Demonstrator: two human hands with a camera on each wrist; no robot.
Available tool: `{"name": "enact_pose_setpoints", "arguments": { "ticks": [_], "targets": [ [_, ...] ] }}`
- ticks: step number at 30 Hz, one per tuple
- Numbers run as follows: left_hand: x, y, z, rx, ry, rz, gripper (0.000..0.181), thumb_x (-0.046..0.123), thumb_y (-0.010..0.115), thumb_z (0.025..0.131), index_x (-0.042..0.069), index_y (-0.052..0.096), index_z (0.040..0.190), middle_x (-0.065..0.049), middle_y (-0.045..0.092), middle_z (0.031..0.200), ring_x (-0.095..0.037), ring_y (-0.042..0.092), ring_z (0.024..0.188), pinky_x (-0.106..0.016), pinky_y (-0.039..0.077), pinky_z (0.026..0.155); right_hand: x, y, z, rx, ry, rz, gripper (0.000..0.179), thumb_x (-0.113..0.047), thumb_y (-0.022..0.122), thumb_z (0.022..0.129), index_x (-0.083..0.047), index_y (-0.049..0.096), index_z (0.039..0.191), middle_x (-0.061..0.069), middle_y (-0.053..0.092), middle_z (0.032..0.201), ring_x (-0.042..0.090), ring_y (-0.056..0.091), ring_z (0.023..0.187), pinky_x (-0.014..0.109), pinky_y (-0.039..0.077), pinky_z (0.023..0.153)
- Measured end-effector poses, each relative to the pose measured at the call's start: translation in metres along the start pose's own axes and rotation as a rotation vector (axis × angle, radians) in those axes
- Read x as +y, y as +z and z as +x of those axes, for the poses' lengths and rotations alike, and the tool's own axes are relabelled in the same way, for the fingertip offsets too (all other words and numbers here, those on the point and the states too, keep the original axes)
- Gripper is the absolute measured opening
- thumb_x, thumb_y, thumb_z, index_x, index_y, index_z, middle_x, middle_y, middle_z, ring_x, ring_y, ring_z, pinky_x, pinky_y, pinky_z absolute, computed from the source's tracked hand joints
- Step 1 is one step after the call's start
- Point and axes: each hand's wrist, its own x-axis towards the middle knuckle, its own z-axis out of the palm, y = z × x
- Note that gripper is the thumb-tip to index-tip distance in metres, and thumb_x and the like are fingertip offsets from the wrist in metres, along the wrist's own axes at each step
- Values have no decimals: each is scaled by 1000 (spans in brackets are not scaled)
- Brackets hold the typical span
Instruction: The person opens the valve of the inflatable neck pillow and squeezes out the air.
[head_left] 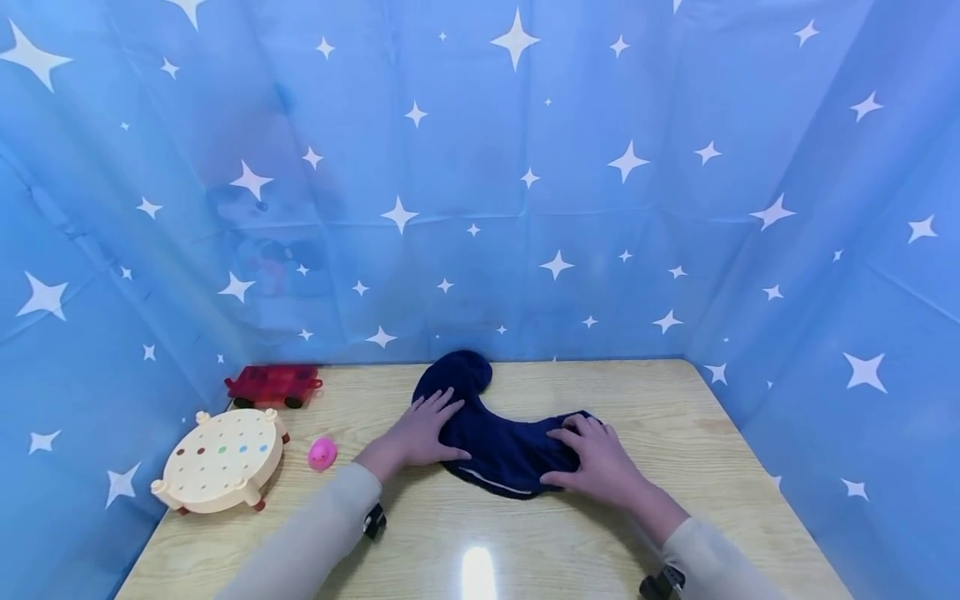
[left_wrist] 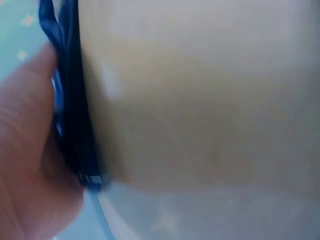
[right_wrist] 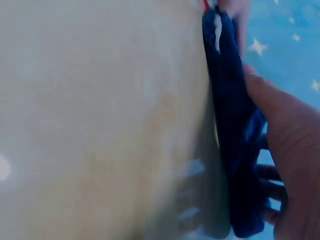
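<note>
A navy, curved neck pillow [head_left: 517, 442] of soft fabric lies on the table, with a pale strip along its near edge. My left hand [head_left: 423, 429] rests on its left part, fingers spread and fairly straight. At the other end my right hand [head_left: 596, 467] grips the pillow, its bent fingers over the far edge and its thumb by the near edge. The left wrist view has the left hand [left_wrist: 30, 150] against the pillow's side [left_wrist: 75, 100]. In the right wrist view the right hand's [right_wrist: 295, 150] thumb touches the navy fabric [right_wrist: 235, 130]; its fingertips are partly hidden.
To the left stands a round cream pegboard [head_left: 225, 458] on short legs. Behind it is a red translucent toy car base [head_left: 273, 385]. A small pink toy [head_left: 322, 453] sits between pegboard and left arm. A blue star-patterned curtain [head_left: 480, 275] encloses the wooden table [head_left: 645, 392].
</note>
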Motion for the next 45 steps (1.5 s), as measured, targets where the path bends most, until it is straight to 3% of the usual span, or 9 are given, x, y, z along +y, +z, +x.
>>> {"name": "enact_pose_setpoints", "arguments": {
  "ticks": [5, 12, 19, 23, 26, 30, 34, 38, 45],
  "targets": [
    [-23, -19, 19, -60, 159, 56, 105, 70, 80, 92, 17, 40, 173, -10, 23, 183, -38, 19, 168, -61, 19, 133, -28, 0, -25, -6, -53, 37, 83, -77, 83, 84, -17, 77, 139, 0, 58, 119, 20, 57, 107, 47, 51, 93],
    [-26, -35, 21, -61, 119, 64, 98, 66, 83, 93, 17, 47, 170, -13, 27, 181, -40, 26, 166, -59, 27, 131, -64, -12, -43, -96, -86, 145, 70, -61, 85, 92, -14, 74, 142, -7, 54, 116, 12, 58, 103, 40, 56, 89],
    [37, -16, -13, 85, 34, -97, 90, 67, 76, 97, 11, 54, 164, -18, 42, 173, -42, 42, 158, -60, 36, 126, -39, -17, -12, -92, -241, 258, 58, -35, 90, 96, -12, 71, 146, 2, 62, 130, 20, 60, 119, 47, 55, 100],
    [80, 3, -32, 43, -30, -86, 103, 82, 67, 94, 12, 50, 167, -18, 42, 174, -41, 39, 159, -61, 34, 127, -23, -13, 8, -206, -308, 322, 60, -33, 87, 98, -14, 67, 153, 7, 61, 144, 27, 58, 132, 53, 52, 108],
    [95, 13, -37, -4, -85, -29, 109, 89, 61, 91, 16, 45, 170, -14, 38, 176, -39, 35, 162, -61, 31, 128, -22, -6, 12, -292, -329, 326, 60, -37, 84, 100, -18, 66, 154, 6, 59, 151, 28, 56, 138, 53, 51, 112],
    [84, 16, -33, -33, -45, 31, 111, 88, 65, 89, 19, 42, 173, -10, 33, 179, -36, 29, 165, -61, 27, 130, -38, 6, 5, -234, -289, 294, 56, -35, 88, 97, -16, 71, 147, 6, 61, 146, 28, 58, 134, 52, 52, 110],
    [57, 5, -20, -114, 141, 68, 111, 82, 75, 88, 21, 38, 174, -6, 29, 181, -34, 24, 168, -59, 23, 132, -72, 16, -11, -102, -189, 297, 55, -36, 92, 93, -7, 75, 137, 10, 62, 138, 33, 60, 127, 53, 53, 106],
    [35, -14, -6, -195, 284, 156, 115, 78, 85, 82, 27, 38, 174, -3, 24, 183, -32, 18, 169, -58, 22, 133, -102, 21, -22, -116, -93, 391, 57, -42, 89, 96, -6, 74, 138, 11, 57, 141, 34, 58, 130, 53, 53, 108],
    [26, -25, 4, -205, 301, 230, 118, 76, 89, 77, 26, 42, 173, -8, 25, 182, -34, 21, 168, -55, 26, 132, -108, 21, -25, -186, -29, 500, 57, -44, 86, 98, -10, 72, 141, 7, 55, 145, 28, 59, 131, 45, 54, 109]
  ]
}}
